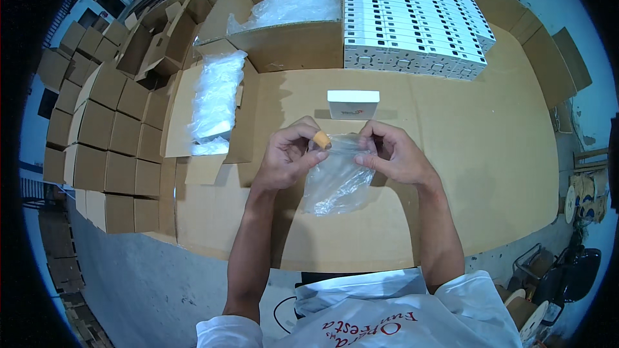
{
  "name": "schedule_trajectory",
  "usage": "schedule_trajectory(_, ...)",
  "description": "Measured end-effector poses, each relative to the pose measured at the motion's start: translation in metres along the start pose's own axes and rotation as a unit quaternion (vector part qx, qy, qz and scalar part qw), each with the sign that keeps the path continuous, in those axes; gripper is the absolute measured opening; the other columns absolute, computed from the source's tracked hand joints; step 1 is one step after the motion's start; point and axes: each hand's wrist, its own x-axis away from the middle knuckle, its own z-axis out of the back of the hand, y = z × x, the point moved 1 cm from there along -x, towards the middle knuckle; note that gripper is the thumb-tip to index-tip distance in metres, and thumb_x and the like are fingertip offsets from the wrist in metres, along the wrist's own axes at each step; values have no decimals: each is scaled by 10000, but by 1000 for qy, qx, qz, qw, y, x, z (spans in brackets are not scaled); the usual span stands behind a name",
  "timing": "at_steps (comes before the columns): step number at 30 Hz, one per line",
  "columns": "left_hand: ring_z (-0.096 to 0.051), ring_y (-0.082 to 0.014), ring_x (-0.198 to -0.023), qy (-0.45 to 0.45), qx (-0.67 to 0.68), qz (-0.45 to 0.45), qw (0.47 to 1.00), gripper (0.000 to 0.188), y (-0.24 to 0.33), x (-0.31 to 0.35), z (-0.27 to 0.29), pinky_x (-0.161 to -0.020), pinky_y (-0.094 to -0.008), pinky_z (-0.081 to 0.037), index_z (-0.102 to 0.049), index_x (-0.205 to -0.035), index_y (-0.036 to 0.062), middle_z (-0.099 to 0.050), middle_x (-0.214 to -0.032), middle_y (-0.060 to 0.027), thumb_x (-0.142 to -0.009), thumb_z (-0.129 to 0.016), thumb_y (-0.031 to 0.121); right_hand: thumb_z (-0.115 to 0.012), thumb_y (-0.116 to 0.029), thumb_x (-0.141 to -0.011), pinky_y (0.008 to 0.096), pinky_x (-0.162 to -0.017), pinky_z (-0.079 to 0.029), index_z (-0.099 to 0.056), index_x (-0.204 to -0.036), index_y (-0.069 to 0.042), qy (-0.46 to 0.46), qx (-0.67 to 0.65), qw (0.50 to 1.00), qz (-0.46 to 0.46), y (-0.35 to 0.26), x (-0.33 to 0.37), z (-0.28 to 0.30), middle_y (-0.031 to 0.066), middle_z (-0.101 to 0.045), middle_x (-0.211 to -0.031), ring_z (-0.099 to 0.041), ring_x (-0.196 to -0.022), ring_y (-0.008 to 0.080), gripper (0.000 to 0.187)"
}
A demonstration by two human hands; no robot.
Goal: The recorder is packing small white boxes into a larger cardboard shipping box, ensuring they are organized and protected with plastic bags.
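A clear plastic bag (338, 187) hangs between my hands over the cardboard-covered table. My left hand (288, 153) pinches the bag's upper left edge, and an orange cover sits on one of its fingertips. On the other side, my right hand (398, 153) grips the upper right edge between thumb and fingers. The bag looks flat, with nothing visible inside. Just beyond my hands stands a small white box (353, 104) with a little print on its front.
Stacked white boxes (416, 58) fill the back right. A carton (290, 48) of clear bags stands beside them. An open carton (242, 138) at the left holds bubble-wrapped packs (218, 96). Brown boxes (97, 135) are piled past the table's left edge.
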Motion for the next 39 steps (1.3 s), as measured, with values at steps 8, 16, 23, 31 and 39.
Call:
schedule_trajectory(8, -540, -197, -1123, -19, -29, 22, 999, 789, 14, -10, -7, -972, -336, -444, -482, -1365, 32, -532, -1220, -75, -680, -873, 28, -772, -93, -790, 306, -659, -426, -601, -851, -22, 2, 116, 989, 90, -14, 2, 6, 38, -541, -782, -525, -739, 154, 195)
schedule_trajectory(16, -530, -200, -1240, -26, -108, 248, 962, 925, 5, -1, 1, -1062, -347, -450, -285, -1475, 5, -528, -1306, -126, -744, -853, 26, -773, -56, -730, 345, -749, -458, -670, -867, -29, 61, 165, 966, 187, -16, 0, 0, 79, -553, -872, -572, -846, 219, 173)
schedule_trajectory(23, -552, -202, -1215, -26, -130, 222, 966, 717, 0, -5, -1, -1056, -350, -463, -373, -1409, -8, -545, -1295, -118, -815, -776, -14, -713, -21, -766, 330, -777, -464, -670, -1047, -56, 236, 152, 933, 224, -14, -11, 9, 85, -603, -1037, -566, -916, 207, 287)
schedule_trajectory(31, -556, -196, -1207, -10, -140, 247, 959, 684, 5, -8, -6, -1061, -343, -461, -403, -1390, -9, -554, -1274, -111, -813, -769, -22, -669, 37, -827, 364, -844, -528, -652, -1096, -50, 261, 237, 915, 196, 8, -30, 16, 86, -671, -1118, -607, -1082, 227, 283)
schedule_trajectory(39, -556, -192, -1205, 6, -117, 226, 967, 692, -4, -6, -6, -1064, -357, -449, -402, -1393, -14, -564, -1254, -106, -807, -770, -34, -666, 35, -885, 287, -661, -574, -572, -1060, -1, 339, 96, 917, 190, 12, -28, 22, 111, -652, -956, -677, -804, 157, 201)
